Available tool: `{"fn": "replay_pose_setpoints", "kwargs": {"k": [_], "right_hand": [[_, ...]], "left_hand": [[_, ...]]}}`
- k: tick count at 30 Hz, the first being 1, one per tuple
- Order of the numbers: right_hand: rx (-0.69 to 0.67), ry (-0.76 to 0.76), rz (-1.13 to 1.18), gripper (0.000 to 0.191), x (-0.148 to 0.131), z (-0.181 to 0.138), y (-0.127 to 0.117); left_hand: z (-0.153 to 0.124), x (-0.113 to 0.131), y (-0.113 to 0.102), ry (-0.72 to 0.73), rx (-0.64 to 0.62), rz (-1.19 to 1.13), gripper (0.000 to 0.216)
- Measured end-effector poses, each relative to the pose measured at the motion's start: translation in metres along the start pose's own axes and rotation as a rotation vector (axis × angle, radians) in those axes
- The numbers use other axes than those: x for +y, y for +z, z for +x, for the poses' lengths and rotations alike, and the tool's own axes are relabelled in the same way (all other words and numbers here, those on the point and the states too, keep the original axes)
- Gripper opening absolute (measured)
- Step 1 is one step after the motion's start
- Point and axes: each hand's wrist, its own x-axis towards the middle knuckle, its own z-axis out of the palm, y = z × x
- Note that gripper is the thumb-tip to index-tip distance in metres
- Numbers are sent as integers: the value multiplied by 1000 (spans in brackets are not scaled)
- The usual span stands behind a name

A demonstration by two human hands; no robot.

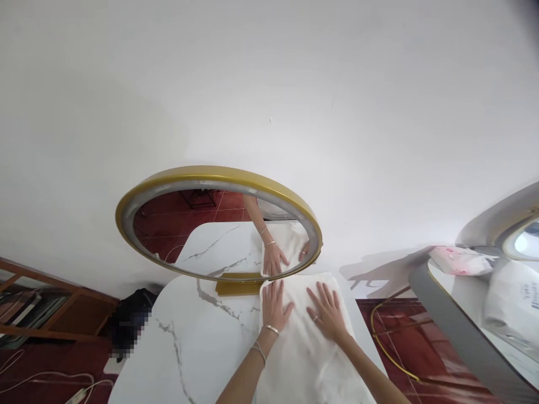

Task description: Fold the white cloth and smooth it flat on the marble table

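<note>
White cloth (305, 359): spread flat on the right-hand part of the marble-patterned table (210, 348), its far end just beside the mirror's lower edge, its near end running out of view at the bottom. Faint creases show across it.

Your left hand (274, 311) lies palm down at the cloth's far left corner, fingers extended and pointing away from you, thumb held apart. A bangle (273, 329) and a second band (259, 352) circle that wrist. Your right hand (328, 317) lies palm down near the cloth's right side, fingers straight and fanned out; it wears a ring (315, 318). The two hands are apart, with bare cloth between them.

Beyond your hands: an oval mirror (223, 174) with a gold rim, reflecting an arm, a hand, the cloth and the table. A flat gold piece (238, 286) lies below it, left of your left hand. Pale wall (269, 84) behind.

To your right, across red floor (404, 336): a second table (458, 303) bearing a pink-and-white packet (461, 261) and a white package (514, 303). To your left: a wooden shelf unit (80, 317), a black item, partly pixelated (132, 314), and pale cable (50, 375).
</note>
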Motion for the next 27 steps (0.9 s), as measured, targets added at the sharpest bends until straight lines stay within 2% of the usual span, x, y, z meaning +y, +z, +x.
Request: {"fn": "replay_pose_setpoints", "kwargs": {"k": [4, 6, 10, 13, 16, 21, 27], "right_hand": [[-89, -80, 26, 53, 10, 17, -10], [-99, -70, 21, 52, 4, 26, -10], [-96, -55, -20, 52, -24, 40, 1], [-102, -71, -23, 51, -29, 51, 7], [-138, -77, -8, 49, -16, 66, 5], [-154, 30, -33, 53, 11, 84, -2], [-151, 254, -82, 57, 36, 75, -7]], "left_hand": [[12, 9, -2, -72, -42, -10, 80], [16, 12, -1, -94, -29, -5, 78], [17, 16, 4, -109, 34, 11, 63], [21, 19, 7, -109, 68, 17, 53], [37, 25, 9, -150, 73, 5, 47], [74, 39, 16, -237, -46, -50, 44], [97, 65, 25, -76, -91, -155, 41]]}}
